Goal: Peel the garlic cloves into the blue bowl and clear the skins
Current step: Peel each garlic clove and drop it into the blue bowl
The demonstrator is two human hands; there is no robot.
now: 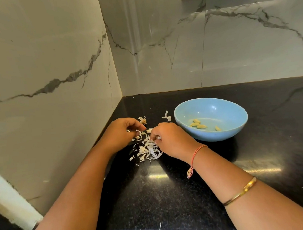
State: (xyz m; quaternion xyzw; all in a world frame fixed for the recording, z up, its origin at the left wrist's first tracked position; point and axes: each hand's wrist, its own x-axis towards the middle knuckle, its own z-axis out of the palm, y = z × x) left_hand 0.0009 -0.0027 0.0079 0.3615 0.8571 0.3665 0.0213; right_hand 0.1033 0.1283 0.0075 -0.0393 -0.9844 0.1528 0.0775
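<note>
Black granite countertop [170, 194] is meeting marble-veined walls [214, 47] in a kitchen corner, where a person is working beside a blue bowl [220, 135]. Four peeled garlic cloves [199, 125] are lying inside the bowl. Just left of the bowl, a heap of papery skins [147, 148] is lying on the counter between both hands. The right hand [170, 138], nearest the bowl, is pinching skins at the heap's top with curled fingertips. The left hand [120, 133], farther from the bowl, is curling its fingers round a small pale piece [128, 130]; whether clove or skin cannot be told. A dried root end [143, 121] and a stray skin [167, 116] are lying left of the bowl's rim.
</note>
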